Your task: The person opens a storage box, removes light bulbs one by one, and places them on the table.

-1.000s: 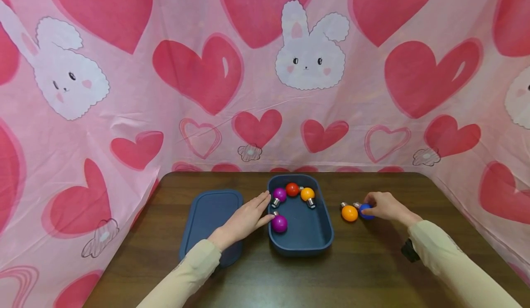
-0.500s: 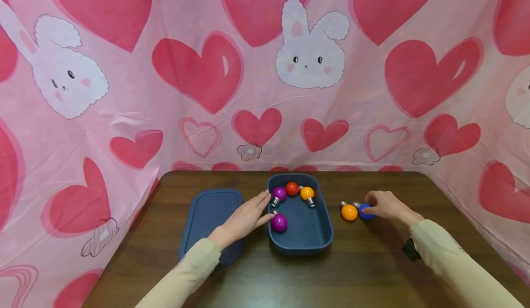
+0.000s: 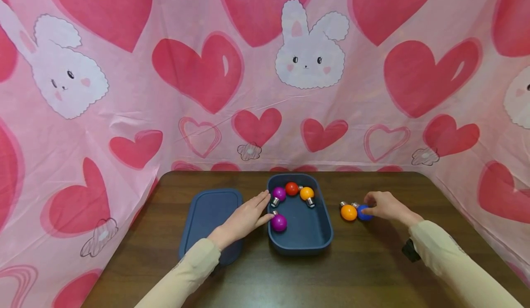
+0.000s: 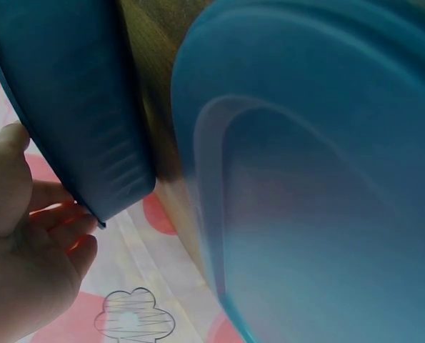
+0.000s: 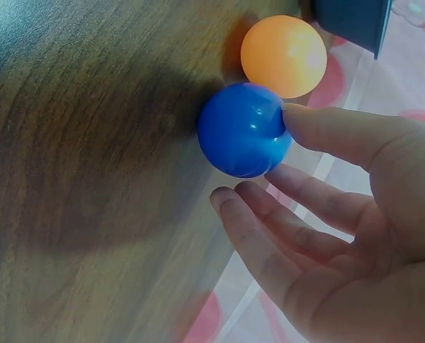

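Note:
In the head view, my right hand (image 3: 383, 205) pinches a blue light bulb (image 3: 364, 213) on the table. The right wrist view has the thumb against the bulb's side and a fingertip at its lower edge, the other fingers spread below. An orange light bulb (image 3: 348, 212) lies right beside it. My left hand (image 3: 246, 216) rests with extended fingers on the left rim of a dark blue box (image 3: 300, 247). Inside lie two purple bulbs, one near the back (image 3: 279, 193) and one in front (image 3: 279, 222), plus a red bulb (image 3: 291, 189) and an orange bulb (image 3: 307, 193).
A flat dark blue lid (image 3: 213, 216) lies left of the box, partly under the left forearm in the head view. The brown wooden table (image 3: 265, 280) ends at a pink curtain (image 3: 256, 92) printed with hearts and rabbits.
The blue bulb has shifted very slightly left toward the orange one, with my right hand at it. My left hand has stayed at the box rim.

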A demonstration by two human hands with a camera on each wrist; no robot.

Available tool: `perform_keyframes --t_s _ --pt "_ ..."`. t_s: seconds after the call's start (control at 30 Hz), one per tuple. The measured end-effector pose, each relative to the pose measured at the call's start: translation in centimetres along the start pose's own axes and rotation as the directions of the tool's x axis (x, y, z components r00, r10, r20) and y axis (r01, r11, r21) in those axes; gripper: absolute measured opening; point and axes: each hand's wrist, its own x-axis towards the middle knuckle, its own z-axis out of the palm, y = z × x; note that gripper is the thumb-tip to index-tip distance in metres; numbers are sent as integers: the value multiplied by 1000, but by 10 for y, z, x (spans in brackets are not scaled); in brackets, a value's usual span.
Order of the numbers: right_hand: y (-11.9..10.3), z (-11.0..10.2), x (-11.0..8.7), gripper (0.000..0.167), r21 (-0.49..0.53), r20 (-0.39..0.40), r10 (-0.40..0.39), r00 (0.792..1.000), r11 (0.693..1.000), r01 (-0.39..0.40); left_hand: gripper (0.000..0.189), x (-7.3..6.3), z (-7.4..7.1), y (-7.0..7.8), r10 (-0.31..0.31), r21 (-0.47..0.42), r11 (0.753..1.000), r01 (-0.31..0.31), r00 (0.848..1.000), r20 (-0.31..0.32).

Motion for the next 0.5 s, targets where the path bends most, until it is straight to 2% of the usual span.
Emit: perform_keyframes --t_s 0.2,0.5 --pt "-2 -1 -1 36 8 22 17 1000 1000 -17 65 -1 0 1 13 11 1000 -13 999 -29" --pt "-1 1 -1 34 -2 -2 -4 1000 1000 4 65 -1 0 0 30 20 999 -29 998 -50"
